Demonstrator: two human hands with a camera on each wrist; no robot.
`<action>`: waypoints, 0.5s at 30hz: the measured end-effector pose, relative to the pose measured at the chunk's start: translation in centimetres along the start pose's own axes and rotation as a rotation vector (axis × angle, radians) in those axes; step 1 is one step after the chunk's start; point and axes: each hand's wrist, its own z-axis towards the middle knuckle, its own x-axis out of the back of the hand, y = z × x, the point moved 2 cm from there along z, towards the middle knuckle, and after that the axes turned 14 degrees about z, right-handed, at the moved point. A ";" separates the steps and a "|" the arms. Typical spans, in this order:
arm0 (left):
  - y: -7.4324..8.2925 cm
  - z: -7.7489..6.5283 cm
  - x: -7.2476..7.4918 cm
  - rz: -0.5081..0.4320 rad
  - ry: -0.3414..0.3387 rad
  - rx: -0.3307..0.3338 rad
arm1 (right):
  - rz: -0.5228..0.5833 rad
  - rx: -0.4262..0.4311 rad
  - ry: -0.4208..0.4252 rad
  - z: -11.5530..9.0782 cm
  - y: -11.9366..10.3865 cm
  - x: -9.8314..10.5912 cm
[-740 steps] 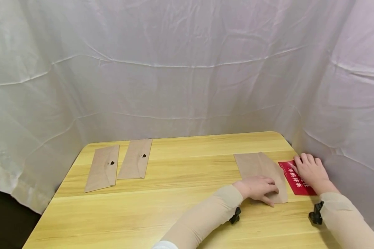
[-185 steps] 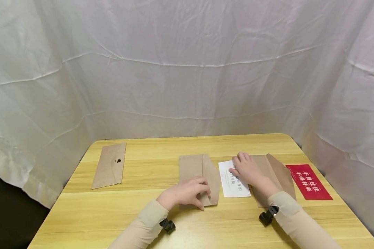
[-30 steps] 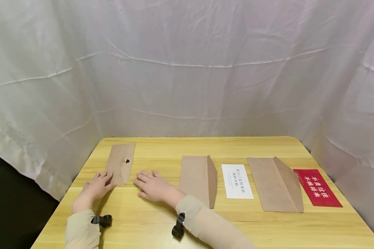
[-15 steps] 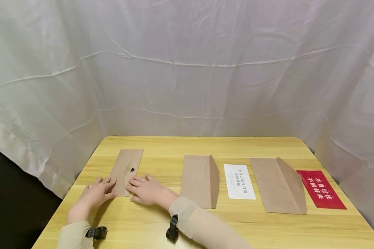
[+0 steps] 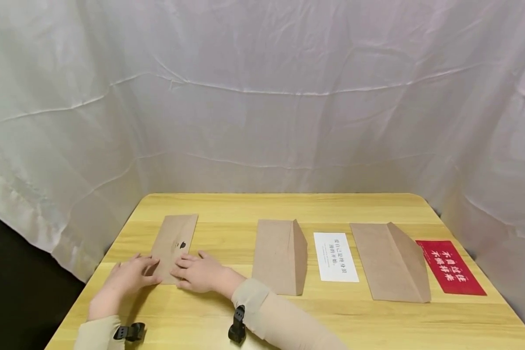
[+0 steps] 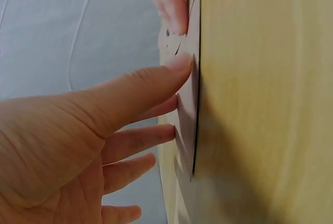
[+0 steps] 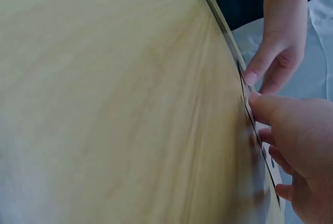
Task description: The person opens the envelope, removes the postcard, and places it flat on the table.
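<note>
A closed brown paper envelope [image 5: 175, 236] with a small black hat-like print lies at the left of the table. My left hand [image 5: 128, 278] touches its left side near the front corner, thumb and fingers spread. On the flap side, my right hand [image 5: 203, 273] rests its fingertips over the front right part and covers some of the flap. In the left wrist view, the left thumb [image 6: 156, 83] meets the envelope's near edge [image 6: 188, 125], fingers extended over it. The right wrist view has the right hand [image 7: 307, 135] with its thumb at the edge, close to the left thumb.
Mid-table lies an envelope [image 5: 273, 255] with its flap unfolded, a white printed card [image 5: 336, 256] to its right. Further right are another envelope with raised flap [image 5: 385, 262] and a red printed card [image 5: 451, 267]. Pale curtains [image 5: 262, 121] surround the table's back and sides.
Earlier, the middle envelope was opened and the white card came to lie beside it. Within the last second, my right hand moved left onto the left envelope, which slid toward me.
</note>
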 end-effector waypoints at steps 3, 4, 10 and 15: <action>-0.5 0.3 -0.3 0.000 0.009 -0.015 | 0.003 0.005 -0.009 0.0 -0.3 -0.3; -0.6 0.4 -0.4 0.000 0.011 -0.024 | 0.006 0.006 -0.008 0.0 -0.4 -0.4; -1.0 1.5 -0.8 -0.034 0.021 -0.092 | 0.000 0.003 0.017 0.2 -0.2 -0.6; -1.1 1.7 -1.0 -0.055 0.021 -0.106 | -0.005 0.010 0.032 0.3 0.1 -0.6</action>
